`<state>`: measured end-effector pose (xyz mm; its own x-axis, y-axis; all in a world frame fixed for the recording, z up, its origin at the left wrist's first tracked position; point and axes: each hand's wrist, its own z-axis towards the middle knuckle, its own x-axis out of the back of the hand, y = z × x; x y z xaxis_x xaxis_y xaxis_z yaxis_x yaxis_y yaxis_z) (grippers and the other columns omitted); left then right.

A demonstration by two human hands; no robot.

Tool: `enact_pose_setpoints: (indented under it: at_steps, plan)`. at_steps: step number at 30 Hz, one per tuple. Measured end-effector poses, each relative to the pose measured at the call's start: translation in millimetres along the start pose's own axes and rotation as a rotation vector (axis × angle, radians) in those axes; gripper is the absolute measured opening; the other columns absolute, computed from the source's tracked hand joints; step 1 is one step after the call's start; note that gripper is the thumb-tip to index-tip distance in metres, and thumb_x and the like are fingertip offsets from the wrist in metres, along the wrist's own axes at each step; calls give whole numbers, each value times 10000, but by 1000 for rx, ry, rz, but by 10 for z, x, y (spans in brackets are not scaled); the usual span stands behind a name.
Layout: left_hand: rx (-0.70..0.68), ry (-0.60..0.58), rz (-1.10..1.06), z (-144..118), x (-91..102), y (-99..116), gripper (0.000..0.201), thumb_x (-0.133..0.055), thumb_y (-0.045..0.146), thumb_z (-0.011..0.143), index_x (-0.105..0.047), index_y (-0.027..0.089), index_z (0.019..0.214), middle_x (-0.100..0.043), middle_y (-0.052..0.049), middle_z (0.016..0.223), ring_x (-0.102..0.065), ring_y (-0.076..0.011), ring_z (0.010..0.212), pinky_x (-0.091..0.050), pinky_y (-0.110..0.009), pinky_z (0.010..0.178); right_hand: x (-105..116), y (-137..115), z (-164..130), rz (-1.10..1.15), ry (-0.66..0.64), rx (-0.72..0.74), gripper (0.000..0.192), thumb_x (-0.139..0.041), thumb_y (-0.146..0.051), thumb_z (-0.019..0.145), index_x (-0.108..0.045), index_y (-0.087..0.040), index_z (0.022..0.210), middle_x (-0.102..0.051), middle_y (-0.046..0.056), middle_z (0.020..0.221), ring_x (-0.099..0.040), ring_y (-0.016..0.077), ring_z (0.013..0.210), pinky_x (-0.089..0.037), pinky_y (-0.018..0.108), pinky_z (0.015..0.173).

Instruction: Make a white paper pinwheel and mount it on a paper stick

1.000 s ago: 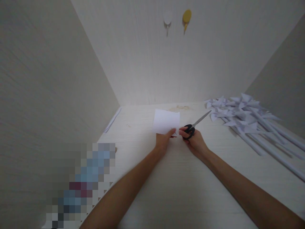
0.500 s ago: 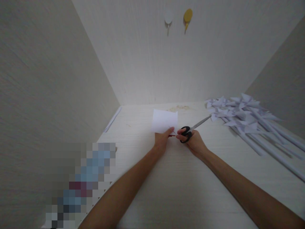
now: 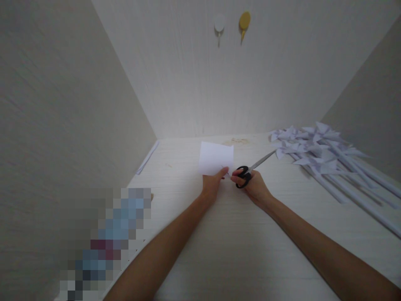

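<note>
My left hand (image 3: pixel 212 184) pinches the near edge of a small white paper sheet (image 3: pixel 216 157) and holds it up above the pale wooden tabletop (image 3: pixel 232 234). Just to its right, my right hand (image 3: pixel 255 186) grips black-handled scissors (image 3: pixel 250 167) by the loops. The steel blades point away to the upper right and look closed. Thumb and fingertips of the two hands nearly meet at the sheet's lower right corner.
A heap of white paper pinwheels on rolled paper sticks (image 3: pixel 322 159) covers the right side of the table. A thin white strip (image 3: pixel 148 157) lies along the left wall. Two hooks, white (image 3: pixel 219 25) and yellow (image 3: pixel 244 21), hang on the back wall. A blurred patch (image 3: pixel 106 242) sits lower left.
The scissors and my right hand have shifted slightly left, closer to the sheet's corner. The sheet has moved a little left and tilted. The blades now lie flatter.
</note>
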<state>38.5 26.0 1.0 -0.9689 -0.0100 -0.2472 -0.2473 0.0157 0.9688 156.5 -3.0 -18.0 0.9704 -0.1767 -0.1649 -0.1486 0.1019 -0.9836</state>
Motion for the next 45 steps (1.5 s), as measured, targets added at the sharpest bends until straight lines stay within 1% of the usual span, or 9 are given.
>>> enact_pose_setpoints:
  at_steps: [8, 14, 17, 21, 27, 36, 38, 41, 45]
  plan:
    - [0, -19, 36, -31, -6, 45, 181, -690, 260, 520, -585, 152, 622, -605, -15, 659, -536, -126, 598, -438, -263, 588, -1, 12, 1, 8, 48, -32, 252, -750, -288, 477, -640, -141, 649, -568, -16, 591, -462, 87, 536, -336, 218, 501]
    - [-4, -19, 30, -50, -19, 69, 183, -693, 241, 513, -597, 148, 637, -618, -16, 672, -547, -133, 620, -435, -277, 626, 8, -5, -1, -38, 31, -14, 250, -723, -326, 520, -624, -136, 650, -563, -14, 587, -459, 88, 530, -329, 221, 505]
    - [1, -13, 36, -55, -23, 60, 179, -693, 250, 513, -594, 146, 619, -609, -13, 650, -538, -130, 599, -430, -277, 610, 2, -28, -5, -69, 23, -7, 252, -707, -344, 541, -608, -130, 629, -550, -13, 576, -447, 87, 526, -325, 221, 501]
    - [-37, -28, 25, -58, -27, 48, 161, -688, 241, 521, -581, 154, 605, -593, -1, 629, -527, -119, 584, -424, -260, 580, 0, -32, -4, -90, 19, 3, 259, -697, -355, 554, -600, -128, 631, -546, -10, 580, -439, 88, 525, -319, 223, 499]
    - [-20, -40, 40, -57, -38, 37, 153, -682, 237, 533, -578, 160, 615, -591, 0, 629, -527, -120, 575, -415, -244, 530, 3, -22, -7, -123, 28, 35, 266, -687, -375, 571, -581, -134, 614, -516, -23, 558, -416, 82, 511, -302, 219, 484]
    - [-66, -97, 129, -47, -32, 4, 96, -641, 241, 579, -579, 170, 562, -597, 2, 603, -530, -121, 560, -413, -236, 515, -7, -49, -19, -139, 43, 24, 288, -674, -402, 582, -573, -137, 631, -493, -28, 553, -395, 80, 504, -283, 218, 467]
    - [-55, -79, 142, -36, -23, -7, 108, -641, 253, 583, -584, 165, 556, -595, 0, 596, -526, -116, 549, -416, -235, 521, -3, -42, -15, -121, 42, 12, 281, -673, -394, 583, -570, -138, 639, -496, -27, 561, -386, 75, 496, -272, 215, 457]
    - [-54, -16, 96, 9, 2, -47, 126, -638, 275, 593, -586, 162, 571, -585, 3, 570, -517, -109, 517, -417, -236, 522, 1, -53, -10, -102, 24, -68, 292, -670, -400, 581, -556, -139, 645, -489, -28, 553, -364, 66, 464, -246, 211, 429]
    - [-71, 37, -49, 118, 51, -104, 137, -614, 283, 620, -575, 156, 590, -581, 3, 562, -527, -105, 495, -418, -239, 516, -1, -135, -19, -36, -93, -130, 337, -619, -462, 620, -513, -143, 610, -502, -9, 558, -366, 64, 444, -233, 210, 404]
